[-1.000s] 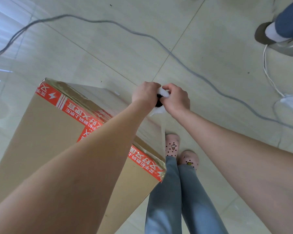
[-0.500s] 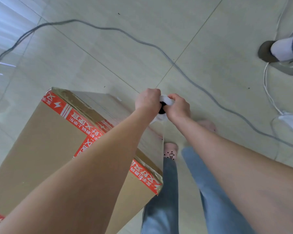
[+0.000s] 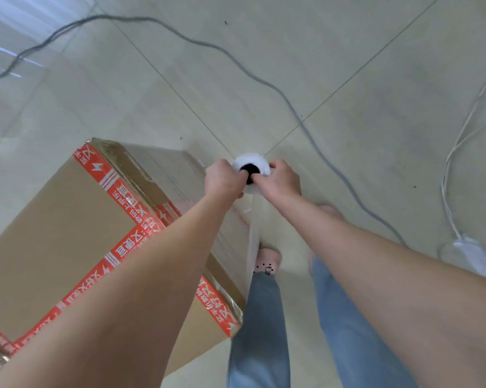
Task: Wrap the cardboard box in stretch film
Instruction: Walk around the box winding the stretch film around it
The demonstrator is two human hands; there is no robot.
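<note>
A tall brown cardboard box (image 3: 68,233) sealed with red printed tape stands on the floor at the left. Clear stretch film covers its right side face and runs from the box's near right corner up to a white roll of stretch film (image 3: 251,163) with a black core, held upright just right of the box's top. My left hand (image 3: 222,180) grips the roll from the left, fingers at the core. My right hand (image 3: 281,182) grips it from the right.
Pale floor tiles (image 3: 348,65) lie all around. A grey cable (image 3: 286,93) crosses the floor beyond the roll. White cords lead to a white power strip (image 3: 477,256) at the right. My legs in blue jeans (image 3: 261,317) stand right beside the box.
Both hands have carried the roll further right and forward past the box's corner. My right foot has stepped forward. Another person's shoe at the top right has left the view.
</note>
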